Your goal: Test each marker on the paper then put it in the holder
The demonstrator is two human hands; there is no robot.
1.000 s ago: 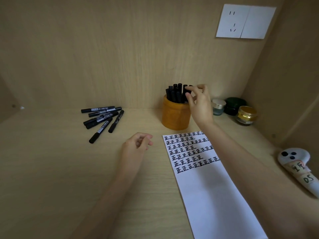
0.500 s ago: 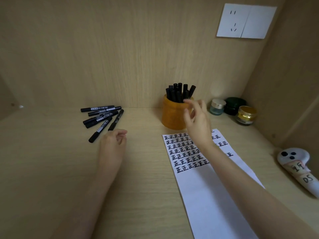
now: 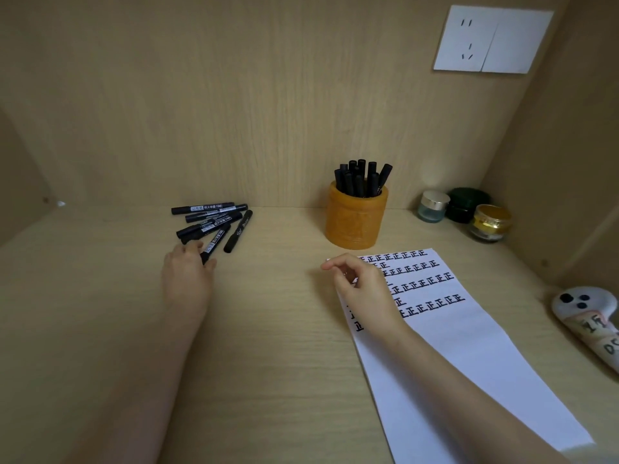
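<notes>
Since a moment ago, the left hand (image 3: 187, 279) has reached out to the loose markers (image 3: 211, 222), and the right hand (image 3: 363, 289) has come back from the holder (image 3: 356, 219) to the top of the paper (image 3: 469, 346).

Left fingers (image 3: 209, 262) touch the near end of the nearest marker (image 3: 214, 243) in the pile at the back left of the counter (image 3: 268, 329); whether they have closed on it I cannot tell. The right hand is empty, fingers loosely curled with thumb and forefinger close together, hovering over the written rows on the paper. Just beyond the paper, the orange holder stands upright, full of black markers (image 3: 361, 177). Three small jars (image 3: 465, 211) sit in the back right corner, and a white controller (image 3: 589, 316) lies at the right edge.
</notes>
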